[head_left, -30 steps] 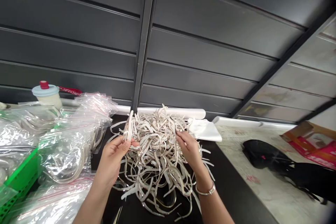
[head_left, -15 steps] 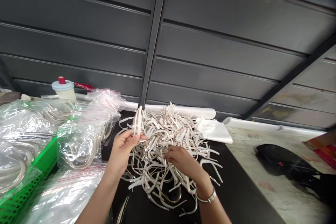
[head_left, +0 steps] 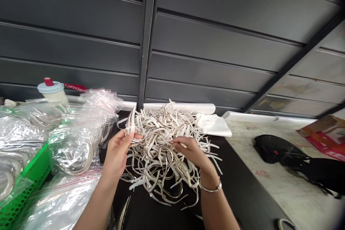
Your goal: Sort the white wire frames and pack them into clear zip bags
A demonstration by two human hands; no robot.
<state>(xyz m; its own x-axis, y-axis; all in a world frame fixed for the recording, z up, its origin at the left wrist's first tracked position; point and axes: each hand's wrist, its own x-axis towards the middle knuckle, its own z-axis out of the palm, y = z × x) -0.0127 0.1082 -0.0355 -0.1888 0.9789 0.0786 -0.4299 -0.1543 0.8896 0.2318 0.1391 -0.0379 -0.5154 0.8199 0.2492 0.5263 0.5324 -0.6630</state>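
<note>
A heaped pile of thin curved strips (head_left: 161, 129), white on one face and shiny metallic on the other, lies on the black tabletop (head_left: 229, 187). My left hand (head_left: 120, 147) is closed around a small bundle of these curved strips (head_left: 131, 120), which stands upright between thumb and fingers at the pile's left side. At the pile's right side, my right hand (head_left: 188, 149) pinches among the strips, with fingertips together on a curved strip. That strip's ends blend into the heap. A metal bangle (head_left: 211, 188) circles my right wrist.
To the left are clear zip bags (head_left: 78, 143) holding curved strips, beside a green basket (head_left: 35, 176). A lidded cup (head_left: 52, 93) stands behind them. White folded material (head_left: 214, 125) lies behind the pile at right. A black bag (head_left: 277, 149) and cardboard box (head_left: 323, 133) are farther right.
The view has shifted a little, moving the scene left. My right hand has come up slightly from lower in the pile, fingers now pinched. My left hand still holds its bundle.
</note>
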